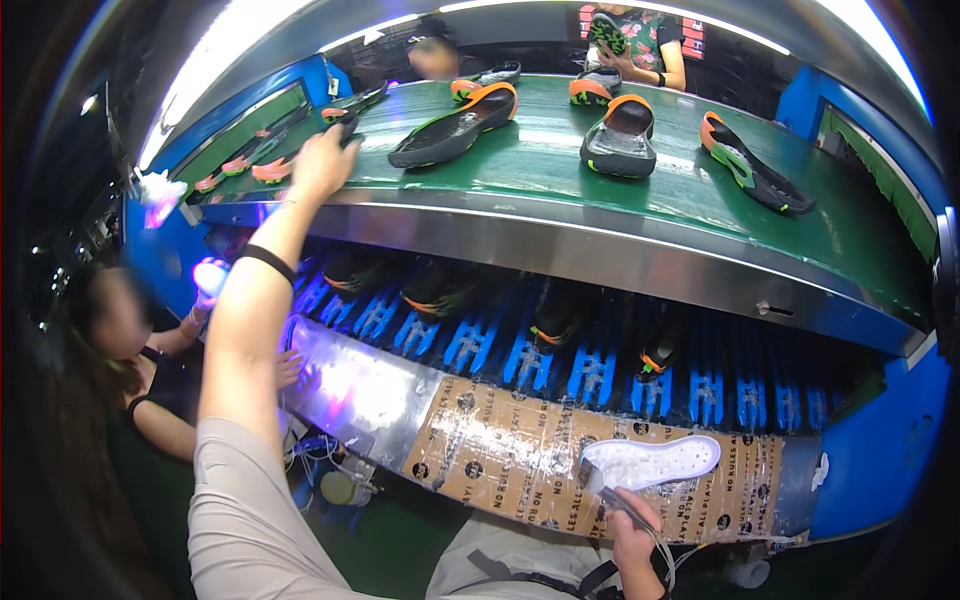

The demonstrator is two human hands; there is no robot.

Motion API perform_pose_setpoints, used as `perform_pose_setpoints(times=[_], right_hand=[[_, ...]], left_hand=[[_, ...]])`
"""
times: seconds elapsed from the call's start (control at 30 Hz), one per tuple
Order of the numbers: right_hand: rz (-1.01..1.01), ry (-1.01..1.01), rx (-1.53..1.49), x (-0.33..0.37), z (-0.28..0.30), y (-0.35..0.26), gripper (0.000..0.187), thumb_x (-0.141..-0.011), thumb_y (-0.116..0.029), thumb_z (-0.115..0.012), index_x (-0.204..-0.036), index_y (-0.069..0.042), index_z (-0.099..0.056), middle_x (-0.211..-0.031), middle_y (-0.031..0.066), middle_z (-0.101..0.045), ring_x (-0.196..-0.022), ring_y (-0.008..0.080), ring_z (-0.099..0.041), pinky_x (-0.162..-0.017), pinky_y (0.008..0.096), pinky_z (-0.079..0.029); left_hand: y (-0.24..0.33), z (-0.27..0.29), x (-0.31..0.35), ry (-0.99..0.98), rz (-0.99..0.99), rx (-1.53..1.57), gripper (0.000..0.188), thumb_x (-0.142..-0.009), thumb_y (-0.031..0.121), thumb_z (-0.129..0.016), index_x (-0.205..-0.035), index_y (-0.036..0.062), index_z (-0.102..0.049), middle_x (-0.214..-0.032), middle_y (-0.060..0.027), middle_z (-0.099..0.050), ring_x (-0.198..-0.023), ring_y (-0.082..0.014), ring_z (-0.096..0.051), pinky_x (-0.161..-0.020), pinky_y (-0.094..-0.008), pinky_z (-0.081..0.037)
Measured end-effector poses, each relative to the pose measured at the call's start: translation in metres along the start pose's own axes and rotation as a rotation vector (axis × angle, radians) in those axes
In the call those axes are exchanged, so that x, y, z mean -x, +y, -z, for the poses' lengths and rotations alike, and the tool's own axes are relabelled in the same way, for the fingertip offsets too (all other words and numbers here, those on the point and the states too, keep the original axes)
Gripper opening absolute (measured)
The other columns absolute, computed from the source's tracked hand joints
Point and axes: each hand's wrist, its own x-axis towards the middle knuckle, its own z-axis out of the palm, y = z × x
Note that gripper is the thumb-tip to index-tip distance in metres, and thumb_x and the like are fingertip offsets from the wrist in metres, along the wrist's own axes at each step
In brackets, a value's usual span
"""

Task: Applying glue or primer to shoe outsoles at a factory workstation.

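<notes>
My left hand (322, 165) stretches out over the green belt (540, 185), its fingers closed around a black shoe sole (348, 126) and hiding its middle. An orange heel end (272, 170) shows on the other side of the hand. Low at the front, my right hand (635, 525) grips a brush (598, 482) with thin tubes running from its handle. The brush's tip is at the left end of a white foam midsole (665, 462). This midsole lies flat on a cardboard sheet (480, 430) taped over the metal ledge.
Several black soles with orange and green parts, including one sole (455, 130), stand on the belt. Below, blue racks (590, 370) carry dark soles. A person (125, 330) sits at the left by a purple glow; another person (640, 45) holds a sole across the belt.
</notes>
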Motion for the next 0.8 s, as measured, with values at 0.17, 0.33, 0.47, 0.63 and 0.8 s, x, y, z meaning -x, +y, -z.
perform_pose_setpoints(times=[0.17,0.33,0.47,0.63,0.8], right_hand=[[-0.020,0.052,-0.141,-0.005,0.004,0.011,0.048,-0.094,-0.028,-0.076,-0.125,0.008,-0.068,-0.096,0.0132,-0.075,-0.079,0.0169,-0.069,-0.069,0.0261,-0.054],[-0.058,0.090,-0.259,-0.017,0.001,0.011,0.052,-0.096,-0.033,-0.075,-0.127,0.007,-0.066,-0.092,0.0108,-0.073,-0.075,0.0149,-0.065,-0.067,0.0262,-0.051],[-0.076,0.087,-0.319,-0.021,-0.004,0.008,0.045,-0.099,-0.027,-0.072,-0.128,0.007,-0.066,-0.092,0.0103,-0.073,-0.077,0.0145,-0.064,-0.068,0.0261,-0.051],[-0.139,0.058,-0.337,-0.018,-0.011,-0.006,0.036,-0.099,-0.014,-0.070,-0.128,0.006,-0.067,-0.094,0.0099,-0.073,-0.076,0.0120,-0.064,-0.068,0.0237,-0.051],[-0.184,0.091,-0.426,-0.002,-0.006,-0.011,0.027,-0.098,-0.004,-0.067,-0.123,0.006,-0.068,-0.095,0.0095,-0.073,-0.076,0.0104,-0.065,-0.066,0.0217,-0.050]], left_hand=[[-0.096,-0.023,-0.020,-0.220,0.206,-0.481,0.043,-0.098,0.019,-0.052,-0.140,0.0092,-0.054,-0.142,-0.0251,-0.056,-0.133,-0.0444,-0.057,-0.108,-0.0630,-0.044],[-0.130,-0.028,-0.029,-0.325,0.110,-0.531,0.029,-0.098,0.017,-0.051,-0.120,0.0074,-0.069,-0.123,-0.0202,-0.071,-0.120,-0.0390,-0.068,-0.100,-0.0600,-0.050],[-0.112,-0.019,-0.021,-0.231,0.078,-0.444,0.022,-0.095,0.015,-0.060,-0.112,0.0062,-0.071,-0.116,-0.0186,-0.073,-0.116,-0.0385,-0.069,-0.095,-0.0568,-0.052],[-0.098,0.022,-0.016,-0.243,-0.173,-0.077,0.026,-0.088,0.019,-0.075,-0.109,0.0030,-0.073,-0.088,-0.0159,-0.072,-0.086,-0.0333,-0.072,-0.080,-0.0452,-0.056],[-0.104,0.061,-0.034,-0.163,0.426,0.313,0.058,-0.098,0.055,-0.063,-0.118,0.0009,-0.074,-0.077,-0.0118,-0.072,-0.067,-0.0265,-0.069,-0.066,-0.0424,-0.056]])
